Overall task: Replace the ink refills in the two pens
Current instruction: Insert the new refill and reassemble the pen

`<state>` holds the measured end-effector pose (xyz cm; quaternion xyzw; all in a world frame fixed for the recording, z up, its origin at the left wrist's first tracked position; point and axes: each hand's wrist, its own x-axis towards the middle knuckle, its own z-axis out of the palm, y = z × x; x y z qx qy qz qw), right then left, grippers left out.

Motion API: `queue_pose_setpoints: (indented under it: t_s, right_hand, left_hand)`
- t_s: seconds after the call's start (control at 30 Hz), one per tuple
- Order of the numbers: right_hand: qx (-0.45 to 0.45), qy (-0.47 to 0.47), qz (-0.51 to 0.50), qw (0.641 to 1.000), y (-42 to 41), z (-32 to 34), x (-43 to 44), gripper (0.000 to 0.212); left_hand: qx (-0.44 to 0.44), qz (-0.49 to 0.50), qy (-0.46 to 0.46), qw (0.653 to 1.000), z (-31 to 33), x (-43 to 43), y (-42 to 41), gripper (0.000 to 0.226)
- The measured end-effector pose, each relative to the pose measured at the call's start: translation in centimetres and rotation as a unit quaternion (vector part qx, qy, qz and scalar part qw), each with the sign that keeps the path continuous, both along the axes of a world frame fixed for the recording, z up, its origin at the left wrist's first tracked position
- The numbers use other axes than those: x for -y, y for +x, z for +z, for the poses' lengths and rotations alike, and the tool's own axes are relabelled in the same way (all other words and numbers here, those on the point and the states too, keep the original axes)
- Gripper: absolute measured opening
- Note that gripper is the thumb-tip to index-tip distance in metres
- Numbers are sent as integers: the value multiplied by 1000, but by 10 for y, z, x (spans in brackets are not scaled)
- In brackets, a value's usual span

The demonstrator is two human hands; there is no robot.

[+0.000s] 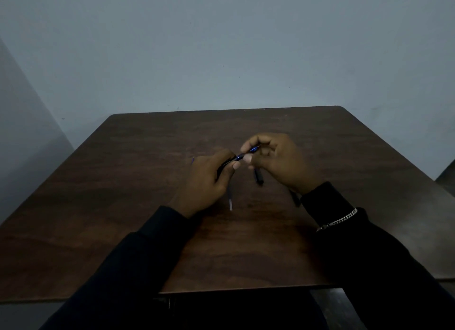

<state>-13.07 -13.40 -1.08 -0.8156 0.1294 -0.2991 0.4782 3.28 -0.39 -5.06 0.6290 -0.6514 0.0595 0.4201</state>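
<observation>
Both hands meet over the middle of the desk (pixel 123 206), working on one blue pen (pixel 242 155) held between them, off the surface. The left hand (pixel 209 179) is closed around the pen's dark rear part, thumb and fingers pinched on the barrel; the right hand (pixel 278 159) has its fingertips pinched on the blue front section near the tip, so each grip is shut on an end of the same pen. It looks like the front is being screwed on or off, though which way cannot be told. Just under the right hand a dark pen piece (pixel 258 177) points down toward the desk, seemingly a second pen or a barrel part, and whether it lies on the wood or hangs from the fingers is unclear. Below the left hand a thin pale stick (pixel 230 201) lies on the desk, probably a refill; a faint bluish mark (pixel 192 160) sits on the wood to the left of that hand, too small to identify. As a judgement, the task is in its middle: one pen is open or being closed, a refill is out, and at least one pen appears yet to be finished. The desk is dark brown wood grain, otherwise nearly bare, pushed against a plain pale grey-blue wall (pixel 221 46) in dim light. Both forearms wear dark sleeves, and a silver chain bracelet (pixel 339 220) shows on the right wrist.
</observation>
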Motion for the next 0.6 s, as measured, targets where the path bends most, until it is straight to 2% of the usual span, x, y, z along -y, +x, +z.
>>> queue_pose_setpoints:
  t_s: [0.07,0.13,0.2,0.27,0.43,0.53,0.6]
  right_hand:
    - [5,-11,14,1000,-1,2,1,27]
    - [8,38,17,999,-1,3,-1,35]
    - [-1,71,-8,997,1,3,-4,23]
    - [-16,37,-37,998,2,1,-4,21]
    - [-12,18,5,1000,-1,2,-2,7]
    - [-13,37,28,999,-1,3,-3,18]
    - [-13,71,14,997,2,2,-5,18]
  left_hand:
    - [2,-1,-5,1000,1,0,-1,21]
    - [2,-1,-7,1000,1,0,-2,21]
    - [1,-1,-7,1000,0,0,-1,23]
    - [4,-2,-3,1000,1,-1,-1,25]
    - [1,-5,-4,1000,1,-1,-2,17]
    - [3,0,-9,1000,2,-1,-2,17]
    - [3,-1,-14,1000,3,-1,-2,17]
